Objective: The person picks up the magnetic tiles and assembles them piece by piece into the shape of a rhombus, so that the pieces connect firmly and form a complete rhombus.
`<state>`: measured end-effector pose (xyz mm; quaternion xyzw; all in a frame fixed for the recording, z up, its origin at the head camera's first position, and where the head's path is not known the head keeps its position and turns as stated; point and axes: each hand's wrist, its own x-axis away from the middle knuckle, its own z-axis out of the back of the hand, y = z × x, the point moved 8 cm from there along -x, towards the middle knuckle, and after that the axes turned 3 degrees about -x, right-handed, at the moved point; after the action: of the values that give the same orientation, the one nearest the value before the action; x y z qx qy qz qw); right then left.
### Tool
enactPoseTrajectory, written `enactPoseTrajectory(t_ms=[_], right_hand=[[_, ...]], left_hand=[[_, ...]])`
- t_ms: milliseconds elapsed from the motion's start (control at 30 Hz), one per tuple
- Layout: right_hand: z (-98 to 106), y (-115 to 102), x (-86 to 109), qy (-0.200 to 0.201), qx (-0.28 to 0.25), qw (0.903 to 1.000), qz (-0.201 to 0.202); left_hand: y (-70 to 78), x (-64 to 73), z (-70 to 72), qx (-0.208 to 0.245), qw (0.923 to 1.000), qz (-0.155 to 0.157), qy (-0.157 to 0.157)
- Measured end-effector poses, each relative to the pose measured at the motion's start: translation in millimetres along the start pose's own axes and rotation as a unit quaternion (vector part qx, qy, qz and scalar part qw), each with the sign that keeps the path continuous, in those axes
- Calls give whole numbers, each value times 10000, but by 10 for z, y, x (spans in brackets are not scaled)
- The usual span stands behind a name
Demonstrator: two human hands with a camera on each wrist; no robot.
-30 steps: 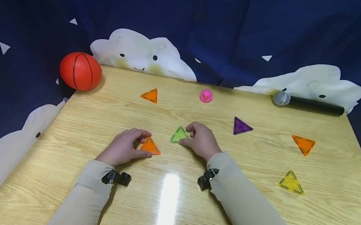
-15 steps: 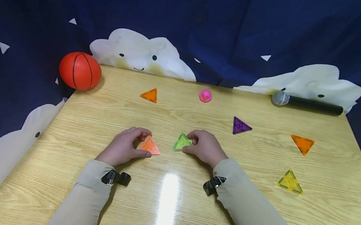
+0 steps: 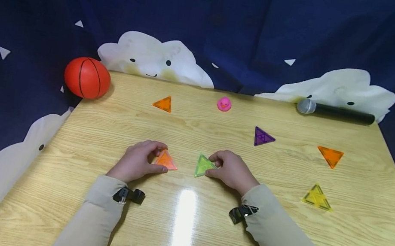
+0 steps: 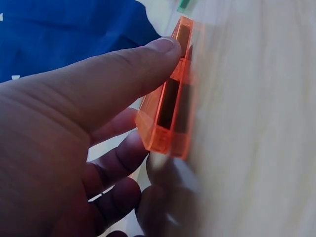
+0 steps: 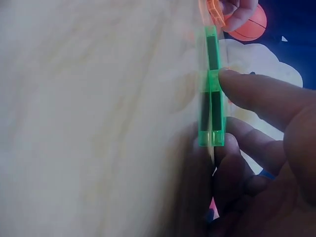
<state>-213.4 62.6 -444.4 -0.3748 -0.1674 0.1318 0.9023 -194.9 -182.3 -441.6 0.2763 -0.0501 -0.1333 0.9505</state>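
Note:
My left hand (image 3: 138, 160) pinches a translucent orange triangular magnetic tile (image 3: 166, 160) between thumb and fingers. In the left wrist view, the thumb lies on the edge of this orange tile (image 4: 170, 103), close against the tabletop. To its right, my right hand (image 3: 233, 171) pinches a green triangular magnetic tile (image 3: 203, 167) by its right side. Dark strips show inside the edge of the green tile (image 5: 214, 98) in the right wrist view. A gap of bare wood separates the two tiles, and both lie flat or nearly flat on the table.
Loose on the wooden table (image 3: 148, 228) lie another orange tile (image 3: 163, 103), a purple tile (image 3: 263, 137), a right-hand orange tile (image 3: 331, 156) and a yellow tile (image 3: 318, 197). Along the back are a red ball (image 3: 87, 77), a pink toy duck (image 3: 224, 104) and a microphone (image 3: 336, 112).
My right hand has slid the green tile toward me and slightly right, and the tile has turned a little. My left hand stays almost in place with the orange tile.

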Motion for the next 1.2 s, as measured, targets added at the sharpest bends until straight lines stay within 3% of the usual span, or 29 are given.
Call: enactPoseTrajectory(t_ms=[700,1200], right_hand=[[254,317,294,-105,181,9997,135],[465,515,418,71,197,9997,117]], left_hand=[[247,-87,-181,-92,9999,-28,-42],[556,-259,-378,-183,9990,-362,-202]])
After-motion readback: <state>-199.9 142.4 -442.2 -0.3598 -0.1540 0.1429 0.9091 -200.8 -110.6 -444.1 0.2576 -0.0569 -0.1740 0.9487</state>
